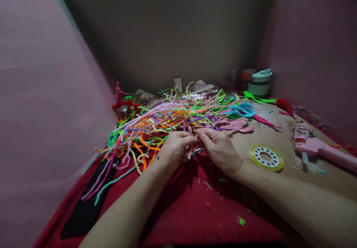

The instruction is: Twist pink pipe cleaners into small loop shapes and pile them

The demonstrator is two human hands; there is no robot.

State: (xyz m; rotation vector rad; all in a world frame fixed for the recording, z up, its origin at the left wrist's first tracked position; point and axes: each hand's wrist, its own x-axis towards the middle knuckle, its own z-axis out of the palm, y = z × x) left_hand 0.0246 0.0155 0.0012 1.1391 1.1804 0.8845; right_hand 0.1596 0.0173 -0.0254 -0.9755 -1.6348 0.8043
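Note:
Between my two hands, in the middle of the head view, is a short pink pipe cleaner (pixel 190 152). My left hand (pixel 177 145) pinches it between thumb and fingers, with one end standing up and the other hanging below. My right hand (pixel 215 146) is closed at the fingertips on the same pink piece, close beside the left thumb. Just beyond both hands lies a big tangled heap of coloured pipe cleaners (pixel 156 119). A dark, thin tool with a shiny part (pixel 198 152) shows below my fingers; its kind is hidden.
A roll of yellow tape (pixel 266 158) and a pink glue gun (pixel 320 147) lie on the brown board at right. A black flat object (pixel 86 203) sits on the red cloth (pixel 217 218) at left. At the back right stands a mint-lidded container (pixel 260 83). Walls enclose both sides.

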